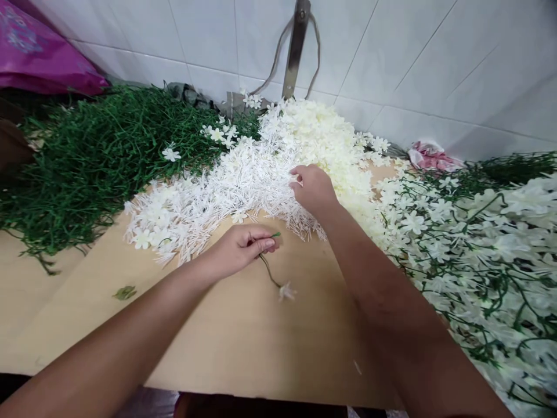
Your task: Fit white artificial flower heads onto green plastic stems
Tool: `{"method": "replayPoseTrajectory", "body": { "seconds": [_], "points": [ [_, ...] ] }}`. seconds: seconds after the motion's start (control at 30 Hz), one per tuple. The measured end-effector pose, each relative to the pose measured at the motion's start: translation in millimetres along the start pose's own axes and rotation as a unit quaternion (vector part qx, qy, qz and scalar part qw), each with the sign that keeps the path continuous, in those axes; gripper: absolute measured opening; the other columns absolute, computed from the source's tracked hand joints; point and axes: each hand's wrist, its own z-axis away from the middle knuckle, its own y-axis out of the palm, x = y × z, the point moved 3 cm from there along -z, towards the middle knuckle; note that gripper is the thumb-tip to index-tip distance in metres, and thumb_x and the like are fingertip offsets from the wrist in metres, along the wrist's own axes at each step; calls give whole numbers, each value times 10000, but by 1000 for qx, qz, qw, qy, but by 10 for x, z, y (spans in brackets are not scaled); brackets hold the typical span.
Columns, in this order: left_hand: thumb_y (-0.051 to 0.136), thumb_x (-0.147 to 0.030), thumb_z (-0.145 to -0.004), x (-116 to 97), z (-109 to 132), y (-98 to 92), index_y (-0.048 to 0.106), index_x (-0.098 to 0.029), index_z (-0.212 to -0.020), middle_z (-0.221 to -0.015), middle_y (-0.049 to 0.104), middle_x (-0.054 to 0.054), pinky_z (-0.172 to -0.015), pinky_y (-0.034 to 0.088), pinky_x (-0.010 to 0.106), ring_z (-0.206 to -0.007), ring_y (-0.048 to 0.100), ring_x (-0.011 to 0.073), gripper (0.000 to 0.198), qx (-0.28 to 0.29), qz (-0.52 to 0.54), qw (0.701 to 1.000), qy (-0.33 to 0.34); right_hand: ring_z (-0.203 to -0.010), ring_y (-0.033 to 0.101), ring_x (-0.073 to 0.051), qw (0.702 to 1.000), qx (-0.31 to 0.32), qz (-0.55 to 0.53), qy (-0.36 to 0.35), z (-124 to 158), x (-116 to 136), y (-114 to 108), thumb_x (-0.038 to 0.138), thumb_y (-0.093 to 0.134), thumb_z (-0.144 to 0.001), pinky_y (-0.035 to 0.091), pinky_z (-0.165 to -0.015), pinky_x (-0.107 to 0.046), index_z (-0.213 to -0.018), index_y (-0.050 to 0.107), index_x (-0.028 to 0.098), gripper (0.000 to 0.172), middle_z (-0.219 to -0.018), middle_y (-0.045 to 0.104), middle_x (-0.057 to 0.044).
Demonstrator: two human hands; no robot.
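My left hand (250, 247) is closed in a pinch on a thin green artificial flower stem (270, 273). One white flower (287, 291) hangs from the stem's lower end, and a short green tip pokes out past my thumb. Over the heap of thin white flower pieces (256, 180) reaches my right hand (315, 188), its thumb and fingertips bent close together. Whether anything sits between those fingertips is too small to make out. Cream-white blossoms (326, 136) are piled just behind and to the right of it.
Green stems (100, 151) lie heaped at the left. Finished-looking stems with white flowers (491, 255) spread along the right. A tiled wall (391, 58) rises behind, with a metal strip (296, 49) against it. A pink bag (43, 52) sits back left on the board (243, 348).
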Motion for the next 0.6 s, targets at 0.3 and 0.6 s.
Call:
{"method": "replayPoseTrajectory", "body": {
  "seconds": [0.3,0.6],
  "points": [
    [489,-371,-896,82,18,-146,675,-183,-1072,-718,679,15,-598,436,251,-607,553,120,318,-86,-191,978,9,-867,552,-257,993,-29,107,-31,7,-155,123,57,523,-761,432,-777,-391,-824,623,163,159,-868,621,-118],
    [524,-337,-861,-78,-205,-313,692,-169,-961,-874,696,60,-678,432,295,-725,575,163,258,-174,-240,955,2,-621,511,-134,966,-78,-244,30,93,-311,-269,203,593,-760,434,-653,-337,-759,565,202,29,-705,594,-18]
  ]
}}
